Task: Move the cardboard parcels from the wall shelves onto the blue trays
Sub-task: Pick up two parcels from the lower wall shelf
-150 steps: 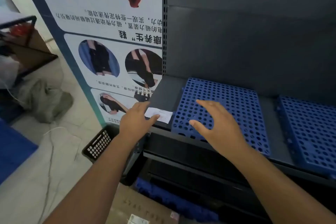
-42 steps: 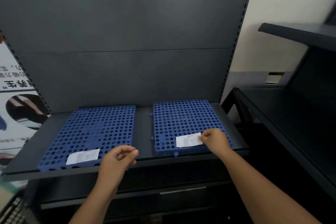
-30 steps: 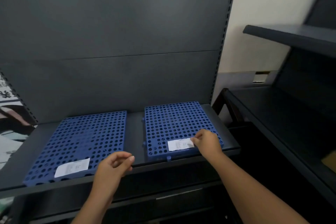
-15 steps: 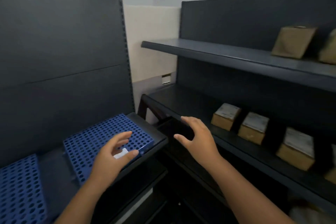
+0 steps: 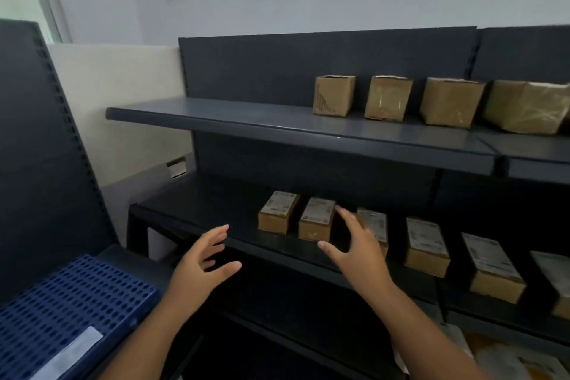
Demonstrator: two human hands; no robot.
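Your wall shelves [image 5: 308,129] carry the cardboard parcels: four on the upper board toward its right end, a row along the lower shelf [image 5: 216,213]. The blue tray [image 5: 77,296] sits at lower left (a white slip on it). Your right hand [image 5: 357,247], fingers spread, hovers beside the second parcel [image 5: 317,219]; your left hand [image 5: 200,265] is spread too, holding nothing.

No text is legible; labels on the parcels [image 5: 317,214] blur (white stickers)
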